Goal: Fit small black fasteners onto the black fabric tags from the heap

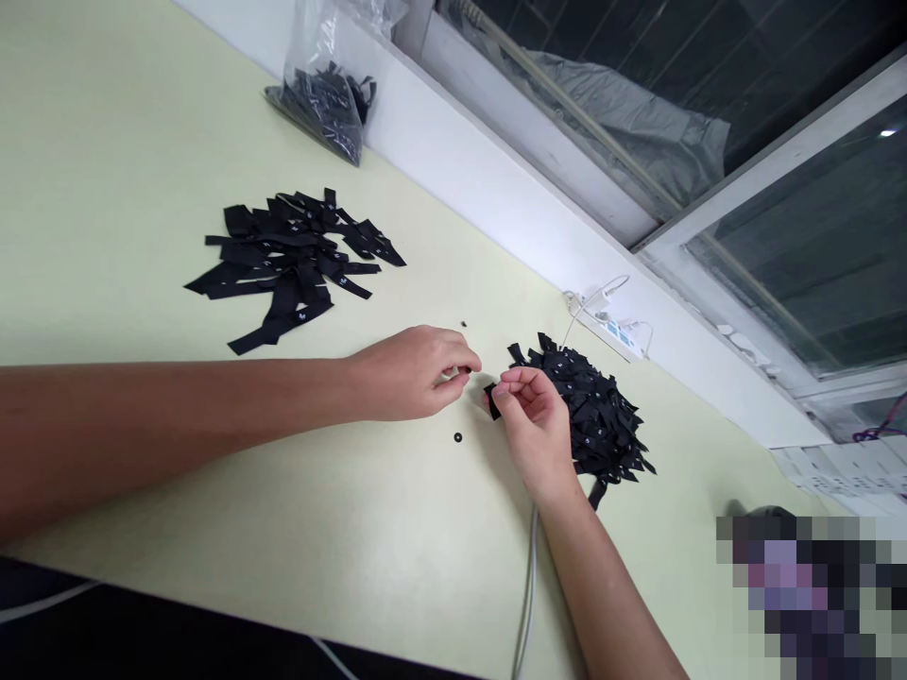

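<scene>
held strip (pixel 493 406) partly hidden, bag (pixel 316 106) cropped

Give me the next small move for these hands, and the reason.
Probably ease the left hand toward the black strip: that hand appears to pinch a small dark piece, while the right hand holds the strip close by, the hands not touching.

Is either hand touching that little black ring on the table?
No, the black ring lies apart from the left hand and right hand.
</scene>
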### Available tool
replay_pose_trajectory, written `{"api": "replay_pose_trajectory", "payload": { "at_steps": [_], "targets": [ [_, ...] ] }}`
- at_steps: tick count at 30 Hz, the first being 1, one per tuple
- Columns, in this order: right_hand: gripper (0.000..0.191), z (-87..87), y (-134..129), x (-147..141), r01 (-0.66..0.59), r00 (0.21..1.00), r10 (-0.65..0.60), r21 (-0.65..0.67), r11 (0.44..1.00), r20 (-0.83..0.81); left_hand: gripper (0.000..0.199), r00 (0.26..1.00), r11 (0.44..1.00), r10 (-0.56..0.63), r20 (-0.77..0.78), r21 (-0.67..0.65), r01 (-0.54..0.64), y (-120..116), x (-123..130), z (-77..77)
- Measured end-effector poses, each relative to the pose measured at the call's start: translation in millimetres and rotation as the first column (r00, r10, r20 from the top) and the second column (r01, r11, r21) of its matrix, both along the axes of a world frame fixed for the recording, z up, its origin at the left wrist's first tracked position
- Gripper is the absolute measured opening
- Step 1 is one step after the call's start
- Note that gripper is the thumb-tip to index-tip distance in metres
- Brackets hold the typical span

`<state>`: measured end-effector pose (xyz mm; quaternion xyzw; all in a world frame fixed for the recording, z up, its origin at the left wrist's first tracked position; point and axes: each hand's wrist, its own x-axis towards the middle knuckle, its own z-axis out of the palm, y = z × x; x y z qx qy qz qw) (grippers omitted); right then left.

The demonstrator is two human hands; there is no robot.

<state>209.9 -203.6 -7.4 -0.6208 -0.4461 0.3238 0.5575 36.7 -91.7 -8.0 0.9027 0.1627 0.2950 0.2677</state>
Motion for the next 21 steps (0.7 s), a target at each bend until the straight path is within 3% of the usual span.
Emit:
{"api": "replay_pose_trajectory", "payload": {
  "at_steps": [8,16,21],
  "targets": [
    [0.017,0.2,-1.6,5.8,-0.043,0.997,0.043,0.011,0.999,0.058,0.026,0.995,0.997,-0.074,0.064,-0.014,0.075,2.6,-1.3,-0.8],
    [0.011,4.5,-6.2,1.3,-0.178,0.98,0.175,0.022,0.984,0.098,0.011,0.994,0.947,-0.026,0.109,-0.315,0.059,-4.8,-0.6,6.7],
    [0.011,6.7,-8.4,-0.9,-0.232,0.964,0.225,0.033,0.972,0.142,0.011,0.991,0.933,-0.062,0.117,-0.346,0.099,-4.9,0.4,6.3]
  ]
}}
